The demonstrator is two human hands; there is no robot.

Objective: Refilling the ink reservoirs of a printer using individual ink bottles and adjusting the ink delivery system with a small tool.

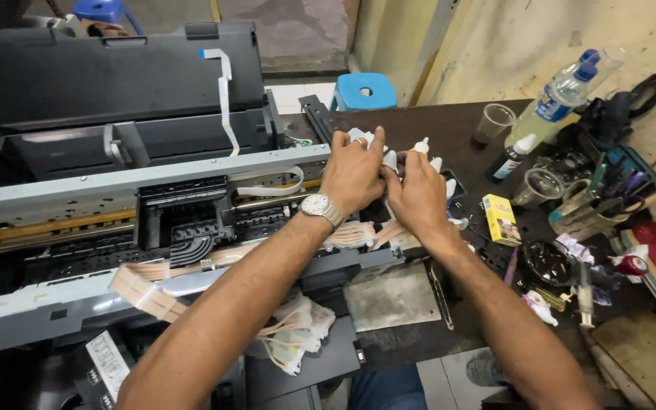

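Two hands (385, 182) grip white-capped ink tanks (426, 156) beside one opened printer (115, 152).

One opened printer (153, 190) sits at the counter's (449, 125) left edge, with two hands, left hand (354, 173) and right hand (419, 196), at its right end. Toward the counter's right edge stand two clear plastic cups (493, 121), one large clear bottle (563, 95), one small dark ink bottle (512, 158) and one yellow box (501, 219). Beyond the far edge, two blue stools (363, 91) show.
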